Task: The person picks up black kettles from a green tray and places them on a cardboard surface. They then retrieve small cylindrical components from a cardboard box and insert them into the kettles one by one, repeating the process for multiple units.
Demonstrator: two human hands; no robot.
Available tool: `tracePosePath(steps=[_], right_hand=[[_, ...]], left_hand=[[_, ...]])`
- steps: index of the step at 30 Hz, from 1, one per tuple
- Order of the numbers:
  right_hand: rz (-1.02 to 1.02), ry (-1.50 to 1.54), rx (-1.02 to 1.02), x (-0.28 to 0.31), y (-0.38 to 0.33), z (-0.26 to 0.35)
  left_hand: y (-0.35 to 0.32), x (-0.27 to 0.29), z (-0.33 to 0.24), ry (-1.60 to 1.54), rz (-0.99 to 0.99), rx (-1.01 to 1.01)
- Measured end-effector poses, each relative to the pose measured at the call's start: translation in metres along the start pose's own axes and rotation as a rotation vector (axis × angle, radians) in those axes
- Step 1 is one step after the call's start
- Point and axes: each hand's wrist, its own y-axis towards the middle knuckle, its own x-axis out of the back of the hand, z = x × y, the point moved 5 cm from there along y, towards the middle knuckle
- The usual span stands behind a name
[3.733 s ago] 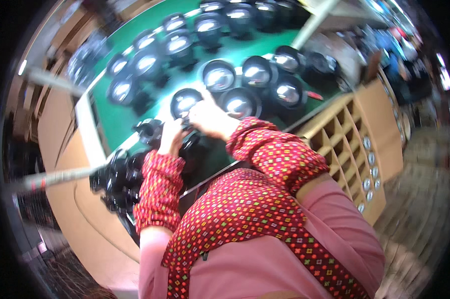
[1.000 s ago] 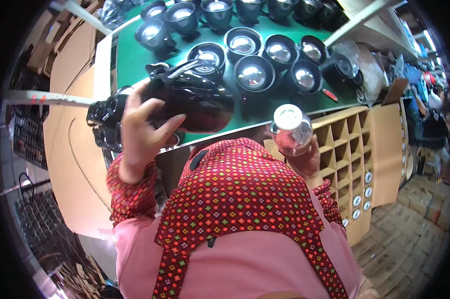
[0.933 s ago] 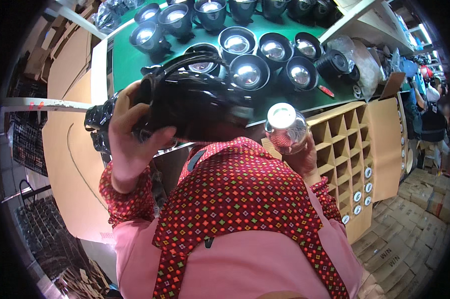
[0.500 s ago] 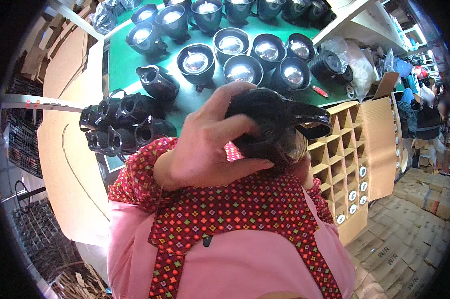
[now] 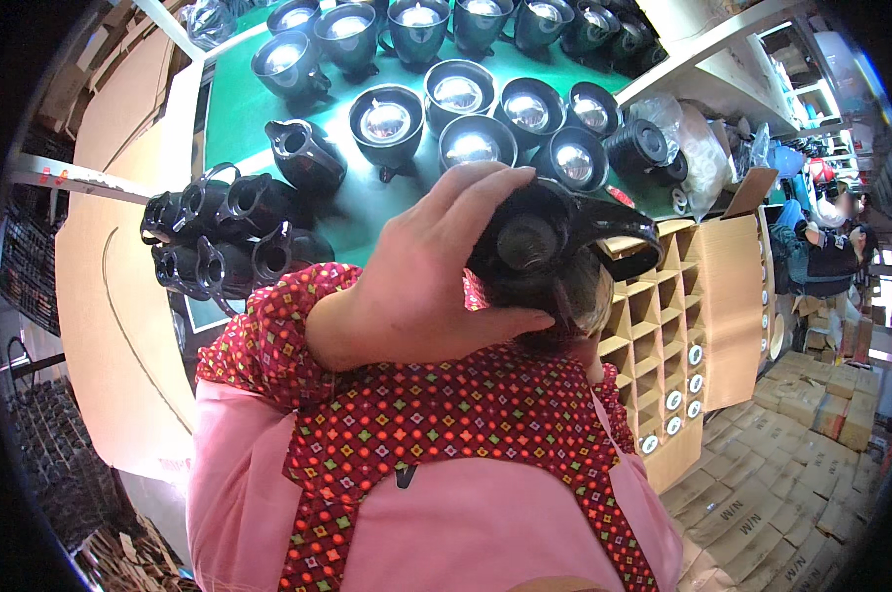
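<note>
Since the earlier frame, our left hand [image 5: 421,281] is bringing the black jug shell [image 5: 550,252] across to the middle of our chest, close under the camera, where before it was further to our left. Our left fingers [image 5: 466,212] are curving closed over the top of the shell and the thumb is pressing under it, so the hand is gripping it firmly.

We are judging the shell as light and stiff, a moulded plastic with a glossy, somewhat slippery surface. The silvery liner [image 5: 589,296] peeking out beneath it is looking like thin glass, so fragile. The wide body or the spout rim is seeming the safest place to hold.

Our right hand is hiding almost completely behind the shell, and we cannot tell if it is open or closed, or what it is touching.

Further out, the green table [image 5: 234,109] is carrying rows of open black jugs [image 5: 387,118] and a pile of shells [image 5: 224,237]. Beside it a cardboard divider box [image 5: 663,326] is standing, partly cut off by our arm.
</note>
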Motion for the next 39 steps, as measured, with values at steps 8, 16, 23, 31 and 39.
tracePosePath(steps=[8,16,23,31,39], right_hand=[[0.003,-0.152,0.057,-0.020,0.023,0.024],[0.009,-0.225,0.091,-0.034,0.034,0.030],[0.015,-0.265,0.112,-0.040,0.039,0.034],[-0.050,-0.314,0.296,-0.046,0.047,0.060],[0.370,-1.318,1.213,-0.162,0.073,0.114]], left_hand=[[0.002,0.011,-0.015,0.059,-0.039,-0.048],[0.002,0.022,-0.017,0.108,-0.073,0.019],[0.008,0.026,-0.014,0.108,-0.051,-0.106],[-0.006,0.036,0.044,-0.393,-0.199,0.070],[-0.029,0.050,0.133,-1.482,-0.456,0.389]])
